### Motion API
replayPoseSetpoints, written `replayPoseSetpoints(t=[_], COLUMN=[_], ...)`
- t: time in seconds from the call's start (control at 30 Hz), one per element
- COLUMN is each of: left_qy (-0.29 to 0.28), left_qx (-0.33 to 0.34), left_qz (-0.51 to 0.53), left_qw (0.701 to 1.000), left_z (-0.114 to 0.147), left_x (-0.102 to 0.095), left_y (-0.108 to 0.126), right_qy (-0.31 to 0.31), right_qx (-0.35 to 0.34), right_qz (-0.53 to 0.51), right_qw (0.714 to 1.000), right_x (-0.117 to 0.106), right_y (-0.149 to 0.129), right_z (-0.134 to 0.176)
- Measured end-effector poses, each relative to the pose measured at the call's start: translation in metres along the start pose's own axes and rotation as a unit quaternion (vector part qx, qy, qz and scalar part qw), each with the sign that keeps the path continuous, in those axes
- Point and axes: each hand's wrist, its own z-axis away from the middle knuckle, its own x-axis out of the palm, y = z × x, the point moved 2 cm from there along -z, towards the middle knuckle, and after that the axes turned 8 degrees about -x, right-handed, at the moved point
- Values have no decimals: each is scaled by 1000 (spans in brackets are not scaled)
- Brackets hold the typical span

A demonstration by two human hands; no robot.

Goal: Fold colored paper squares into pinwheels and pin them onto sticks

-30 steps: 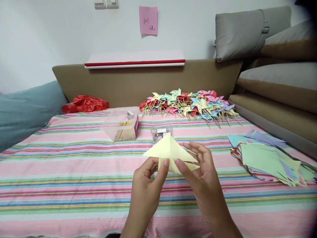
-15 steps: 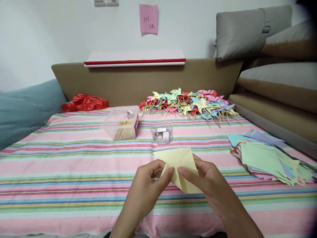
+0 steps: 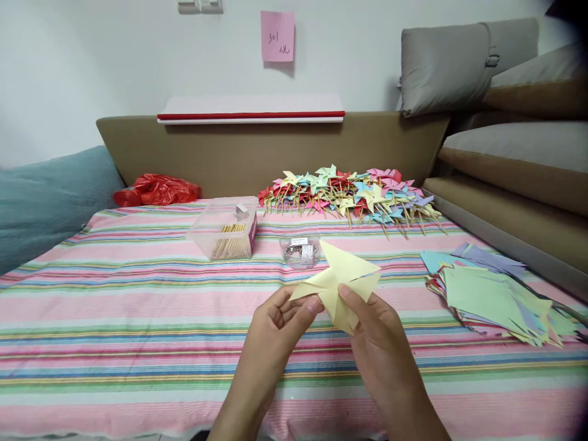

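Observation:
A pale yellow paper pinwheel (image 3: 328,280), partly folded, is held between both hands above the striped cloth. My left hand (image 3: 287,321) pinches its lower left edge between thumb and fingers. With its thumb pressed near the paper's middle, my right hand (image 3: 374,324) grips from the right, its other fingers hidden behind the sheet. Just beyond the paper sits a small clear pack of dark metal fasteners (image 3: 298,252). Farther left, a clear plastic box (image 3: 206,236) contains thin wooden sticks (image 3: 232,246).
Finished pinwheels on sticks (image 3: 349,193) lie heaped at the back. Cut paper sheets (image 3: 487,294) are piled at right, with a dark-bladed tool partly under them. A red plastic bag (image 3: 160,190), blue cushion (image 3: 50,202) and stacked cushions (image 3: 519,147) line the sides of the striped cloth (image 3: 138,343).
The yellow paper has been turned and another corner folded inward, so it now shows pointed blades. My right thumb has shifted up and right onto the paper's middle.

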Motion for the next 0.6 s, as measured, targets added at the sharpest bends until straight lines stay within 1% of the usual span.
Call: replayPoseSetpoints(t=[0.1, 0.23, 0.43, 0.6], left_qy=[26, 48, 82, 110], left_qx=[-14, -1, 13, 20], left_qz=[38, 60, 71, 90], left_qw=[999, 997, 994, 990], left_z=[-2, -3, -3, -3], left_x=[6, 11, 11, 10], left_y=[-6, -10, -12, -16], right_qy=[13, 13, 11, 20], right_qx=[-16, -19, -7, -3], right_qz=[-35, -35, -50, -55], right_qw=[999, 999, 999, 998], right_x=[7, 13, 22, 23], right_y=[6, 15, 19, 20], right_z=[2, 4, 9, 10])
